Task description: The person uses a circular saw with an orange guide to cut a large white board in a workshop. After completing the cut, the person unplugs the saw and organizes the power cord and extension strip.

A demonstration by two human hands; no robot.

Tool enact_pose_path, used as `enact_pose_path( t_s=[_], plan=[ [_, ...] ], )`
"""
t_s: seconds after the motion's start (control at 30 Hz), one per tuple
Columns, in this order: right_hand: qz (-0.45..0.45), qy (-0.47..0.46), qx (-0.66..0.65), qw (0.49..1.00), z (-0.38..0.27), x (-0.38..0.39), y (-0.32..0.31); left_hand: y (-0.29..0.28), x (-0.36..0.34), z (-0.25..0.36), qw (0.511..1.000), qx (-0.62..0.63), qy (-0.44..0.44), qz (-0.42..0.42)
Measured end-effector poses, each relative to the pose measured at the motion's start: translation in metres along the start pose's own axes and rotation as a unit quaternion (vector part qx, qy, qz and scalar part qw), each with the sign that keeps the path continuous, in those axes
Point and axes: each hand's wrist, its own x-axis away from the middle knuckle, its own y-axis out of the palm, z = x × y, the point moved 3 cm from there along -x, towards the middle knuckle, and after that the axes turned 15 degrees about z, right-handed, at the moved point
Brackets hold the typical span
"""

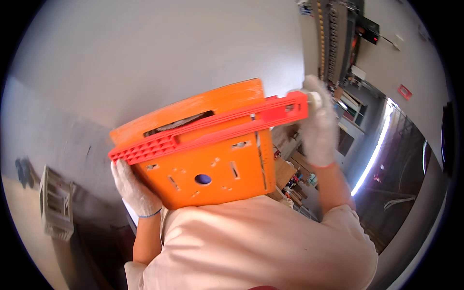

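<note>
An orange board with slots, a round hole and a toothed blade showing in its long opening is held against my body. A red plastic bar with a grid-patterned end lies across it. My left hand, in a white knitted glove, grips the board and bar at the left end. My right hand, also gloved, is closed at the bar's right end by a pale knob; it is blurred, and its exact hold is unclear.
A pale wall faces me. A white plastic stool-like item is at the lower left. At the right are a wooden table with clutter, shelving, a small red-framed sign and a bright gap beside a dark panel.
</note>
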Motion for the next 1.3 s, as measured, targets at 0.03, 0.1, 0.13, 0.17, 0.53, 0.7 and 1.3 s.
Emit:
enact_pose_path(
  t_s=[0.03, 0.1, 0.13, 0.17, 0.53, 0.7, 1.3],
  plan=[
    [-0.009, -0.044, 0.037, 0.998, -0.007, -0.009, -0.011, 0.000, 0.001, -0.003, 0.999, 0.044, -0.031, 0.008],
    [-0.093, -0.073, 0.047, 0.992, -0.019, -0.021, -0.026, -0.001, 0.001, -0.006, 0.995, 0.083, -0.062, 0.009],
    [-0.139, -0.058, 0.018, 0.988, -0.023, -0.023, -0.031, 0.001, 0.001, -0.006, 0.991, 0.111, -0.067, -0.010],
    [-0.110, -0.023, 0.066, 0.991, -0.024, -0.026, -0.037, 0.000, 0.001, -0.006, 0.994, 0.092, -0.066, -0.001],
    [-0.170, -0.003, 0.272, 0.947, -0.045, -0.054, -0.019, 0.005, 0.003, -0.002, 0.987, 0.126, -0.093, 0.018],
    [-0.177, -0.079, 0.290, 0.937, -0.055, -0.055, -0.010, 0.005, 0.003, 0.000, 0.992, 0.096, -0.078, 0.015],
    [-0.250, -0.021, 0.324, 0.912, -0.057, -0.070, -0.017, 0.007, 0.005, 0.004, 0.988, 0.116, -0.096, 0.012]
  ],
)
